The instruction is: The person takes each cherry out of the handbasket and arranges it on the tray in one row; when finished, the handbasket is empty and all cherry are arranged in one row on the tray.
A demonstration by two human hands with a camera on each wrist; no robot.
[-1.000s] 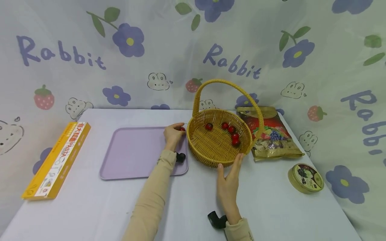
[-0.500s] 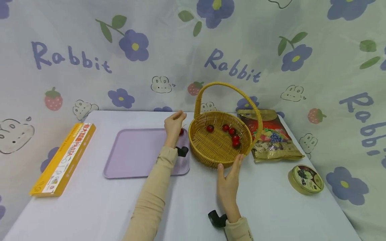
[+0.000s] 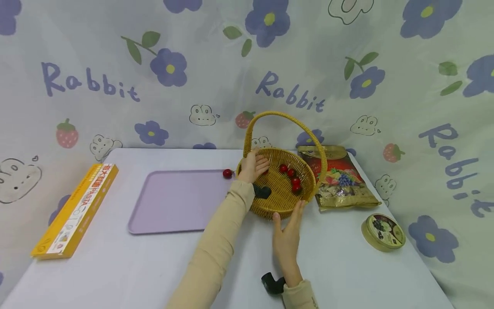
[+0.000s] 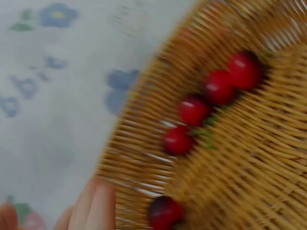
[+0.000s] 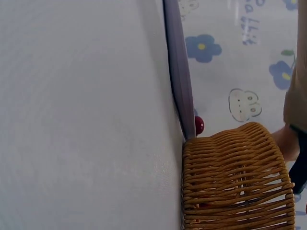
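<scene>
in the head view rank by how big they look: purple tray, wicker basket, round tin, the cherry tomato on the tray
1. purple tray
2. wicker basket
3. round tin
4. cherry tomato

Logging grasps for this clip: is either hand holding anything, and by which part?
Neither grips anything: the left hand reaches into the basket; the right hand rests open against its near wall.

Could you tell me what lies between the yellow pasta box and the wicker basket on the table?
The purple tray lies between the pasta box and the basket, with one cherry tomato at its far right corner; the head view shows it.

Yellow wicker basket (image 3: 283, 201), red cherry tomatoes (image 3: 291, 173), lilac tray (image 3: 173, 201).
</scene>
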